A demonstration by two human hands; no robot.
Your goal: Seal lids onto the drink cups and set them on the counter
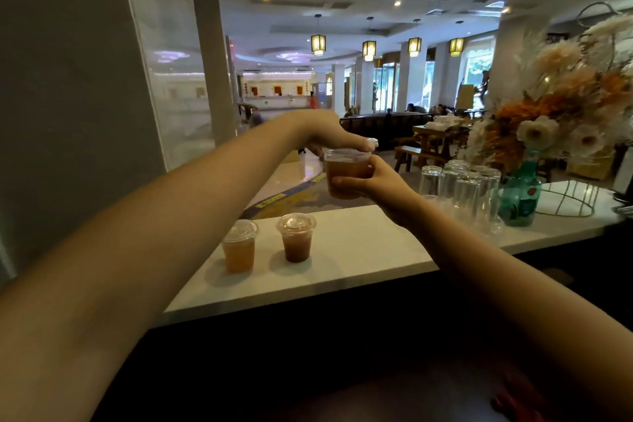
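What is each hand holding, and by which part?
The right hand grips the clear plastic cup of brown drink around its side wall; the left hand presses on its top.

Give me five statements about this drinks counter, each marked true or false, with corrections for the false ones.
1. Two lidded cups stand on the white counter. True.
2. The right hand has its grip on a cup of brown drink, held in the air. True.
3. The left hand rests flat on the counter. False: it lies on top of the held cup.
4. The clear glasses stand left of the lidded cups. False: they stand to the right, beside the teal bottle.
5. The two lidded cups stand apart. True.
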